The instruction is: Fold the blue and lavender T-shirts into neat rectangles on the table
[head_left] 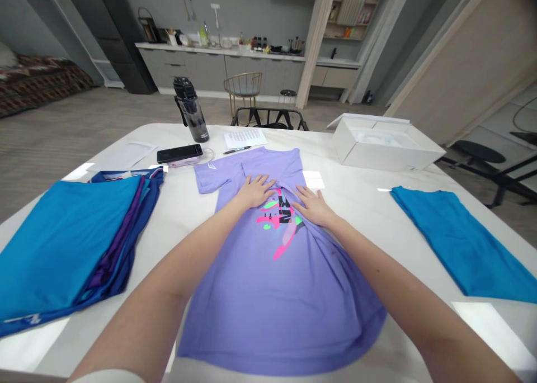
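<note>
A lavender T-shirt (pixel 251 293) lies on the white table in front of me, its collar end pointing away. It has a pink, green and black print on the chest. One sleeve spreads out to the left; the right side is bunched in creases, and its sleeve cannot be made out. My left hand (pixel 255 192) rests flat on the upper chest, fingers spread, at the print's upper left. Also flat with fingers apart, my right hand (pixel 314 205) presses on the shirt at the print's right edge, beside the creases.
Folded blue and purple garments (pixel 71 237) are stacked at left; a folded blue garment (pixel 461 237) lies at right. Toward the back are a water bottle (pixel 192 112), a black phone (pixel 179 153) on a box, a pen (pixel 237 150), a printed sheet (pixel 245 138) and an open white box (pixel 386 142).
</note>
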Demonstrator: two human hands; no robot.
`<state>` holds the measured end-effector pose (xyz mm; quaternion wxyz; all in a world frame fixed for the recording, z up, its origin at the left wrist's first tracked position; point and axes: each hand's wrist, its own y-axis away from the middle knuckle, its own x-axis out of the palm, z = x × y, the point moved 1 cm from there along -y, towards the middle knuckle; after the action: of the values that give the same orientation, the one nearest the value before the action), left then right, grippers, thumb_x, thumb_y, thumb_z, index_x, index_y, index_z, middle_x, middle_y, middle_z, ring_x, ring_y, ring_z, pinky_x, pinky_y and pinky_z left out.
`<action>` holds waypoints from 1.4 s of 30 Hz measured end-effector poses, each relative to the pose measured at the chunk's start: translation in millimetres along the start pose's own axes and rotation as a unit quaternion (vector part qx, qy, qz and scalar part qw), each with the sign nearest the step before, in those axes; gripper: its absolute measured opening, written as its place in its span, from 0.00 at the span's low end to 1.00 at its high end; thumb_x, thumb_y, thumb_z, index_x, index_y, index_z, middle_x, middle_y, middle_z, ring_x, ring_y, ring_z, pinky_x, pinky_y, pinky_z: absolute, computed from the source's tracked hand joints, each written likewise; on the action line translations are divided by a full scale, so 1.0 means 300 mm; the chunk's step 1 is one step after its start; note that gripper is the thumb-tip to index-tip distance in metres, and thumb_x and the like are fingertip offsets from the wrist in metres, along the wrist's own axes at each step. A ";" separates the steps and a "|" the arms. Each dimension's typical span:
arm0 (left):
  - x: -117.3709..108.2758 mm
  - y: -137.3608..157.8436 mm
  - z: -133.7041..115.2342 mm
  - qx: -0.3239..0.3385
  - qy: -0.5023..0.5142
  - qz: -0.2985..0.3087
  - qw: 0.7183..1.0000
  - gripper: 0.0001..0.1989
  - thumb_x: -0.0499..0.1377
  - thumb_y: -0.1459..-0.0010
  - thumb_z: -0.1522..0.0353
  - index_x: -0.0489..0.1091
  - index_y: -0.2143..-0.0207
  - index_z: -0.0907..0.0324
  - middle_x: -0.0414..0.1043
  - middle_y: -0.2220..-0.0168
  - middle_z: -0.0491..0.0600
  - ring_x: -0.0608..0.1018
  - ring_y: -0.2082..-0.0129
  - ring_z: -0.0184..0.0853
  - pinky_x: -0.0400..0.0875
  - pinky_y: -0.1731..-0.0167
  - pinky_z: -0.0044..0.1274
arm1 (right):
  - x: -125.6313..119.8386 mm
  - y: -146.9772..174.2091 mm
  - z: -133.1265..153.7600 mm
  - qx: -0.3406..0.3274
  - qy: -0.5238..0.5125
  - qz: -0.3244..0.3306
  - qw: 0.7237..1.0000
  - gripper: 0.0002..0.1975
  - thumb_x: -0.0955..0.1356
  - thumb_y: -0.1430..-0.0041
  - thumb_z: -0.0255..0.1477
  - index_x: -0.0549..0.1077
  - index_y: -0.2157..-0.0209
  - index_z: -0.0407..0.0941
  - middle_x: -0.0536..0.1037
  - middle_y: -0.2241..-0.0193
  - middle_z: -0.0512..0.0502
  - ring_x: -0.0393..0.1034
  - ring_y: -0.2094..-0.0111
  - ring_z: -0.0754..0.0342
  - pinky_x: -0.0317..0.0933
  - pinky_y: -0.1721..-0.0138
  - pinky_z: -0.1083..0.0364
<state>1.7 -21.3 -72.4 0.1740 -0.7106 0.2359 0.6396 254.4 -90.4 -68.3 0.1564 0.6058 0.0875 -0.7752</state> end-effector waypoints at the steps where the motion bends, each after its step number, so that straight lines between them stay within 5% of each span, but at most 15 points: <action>1: -0.003 0.013 -0.002 -0.009 0.002 0.001 1.000 0.33 0.38 0.27 0.50 0.50 0.26 0.48 0.45 0.24 0.52 0.51 0.25 0.49 0.45 0.31 0.51 | 0.004 0.031 0.006 0.004 0.004 0.002 1.000 0.32 0.56 0.26 0.48 0.57 0.28 0.51 0.52 0.26 0.41 0.43 0.26 0.37 0.36 0.32 0.25; 14: 0.046 0.260 -0.192 -0.049 0.043 -0.006 0.998 0.39 0.34 0.30 0.44 0.47 0.25 0.50 0.40 0.23 0.50 0.46 0.24 0.46 0.39 0.29 0.51 | 0.060 0.348 0.068 0.037 0.028 -0.019 0.999 0.34 0.54 0.26 0.50 0.54 0.26 0.50 0.50 0.26 0.41 0.43 0.26 0.37 0.41 0.30 0.32; 24: 0.028 0.299 -0.221 -0.056 0.032 -0.037 0.997 0.33 0.38 0.28 0.49 0.52 0.27 0.49 0.48 0.25 0.52 0.52 0.26 0.46 0.42 0.30 0.51 | 0.062 0.555 0.149 0.066 0.035 -0.036 0.997 0.33 0.55 0.26 0.46 0.55 0.27 0.46 0.55 0.27 0.40 0.47 0.27 0.39 0.43 0.29 0.36; 27: 0.002 0.294 -0.268 -0.012 0.009 -0.096 0.995 0.27 0.43 0.27 0.58 0.59 0.31 0.53 0.60 0.30 0.56 0.63 0.31 0.45 0.47 0.31 0.48 | 0.037 0.623 0.173 0.083 0.021 -0.076 0.993 0.28 0.59 0.27 0.41 0.62 0.32 0.43 0.68 0.34 0.35 0.61 0.34 0.40 0.55 0.35 0.41; 31: -0.025 0.258 -0.386 0.092 -0.012 -0.130 0.987 0.23 0.47 0.31 0.71 0.65 0.36 0.56 0.69 0.37 0.56 0.70 0.39 0.43 0.62 0.40 0.36 | 0.006 0.735 0.174 0.187 0.032 -0.104 0.976 0.26 0.63 0.29 0.43 0.68 0.38 0.43 0.76 0.46 0.32 0.70 0.45 0.37 0.63 0.46 0.40; 36: -0.020 0.197 -0.511 0.201 -0.048 -0.122 0.971 0.26 0.46 0.34 0.77 0.68 0.38 0.55 0.71 0.41 0.56 0.71 0.43 0.45 0.61 0.46 0.37 | -0.022 0.847 0.139 0.287 0.031 -0.050 0.956 0.25 0.67 0.35 0.51 0.76 0.52 0.43 0.78 0.52 0.32 0.73 0.49 0.35 0.65 0.51 0.42; 42: -0.004 0.172 -0.549 0.227 -0.042 -0.106 0.967 0.22 0.50 0.38 0.77 0.74 0.46 0.57 0.74 0.49 0.57 0.71 0.47 0.46 0.60 0.49 0.38 | -0.052 0.914 0.175 0.279 -0.020 -0.065 0.958 0.10 0.68 0.36 0.37 0.77 0.60 0.47 0.83 0.62 0.41 0.77 0.57 0.41 0.65 0.58 0.49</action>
<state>109.0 -154.2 -48.4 0.4071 -0.6461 0.2913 0.5761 305.5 -361.8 -25.3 -0.0680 0.6026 -0.0958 -0.7893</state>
